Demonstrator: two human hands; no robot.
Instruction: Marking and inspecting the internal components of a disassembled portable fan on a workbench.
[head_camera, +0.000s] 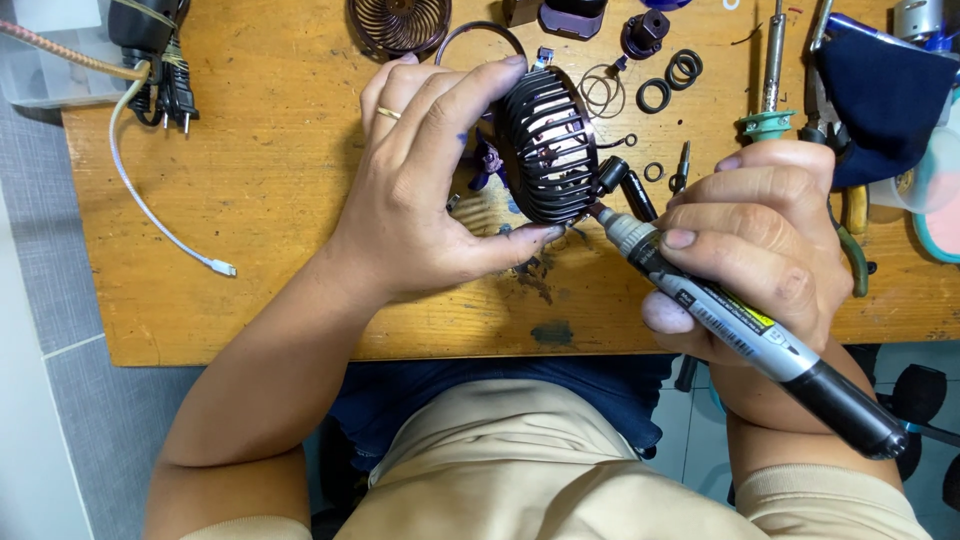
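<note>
My left hand (425, 185) grips a dark slatted fan grille (548, 145) upright above the wooden surface (270, 150), fingers (470, 85) closed over its rim. My right hand (760, 245) clasps a black-capped marker (740, 325), its tip touching the grille's lower edge, with loose rubber rings (668, 80) and a soldering iron (770, 75) lying beyond.
</note>
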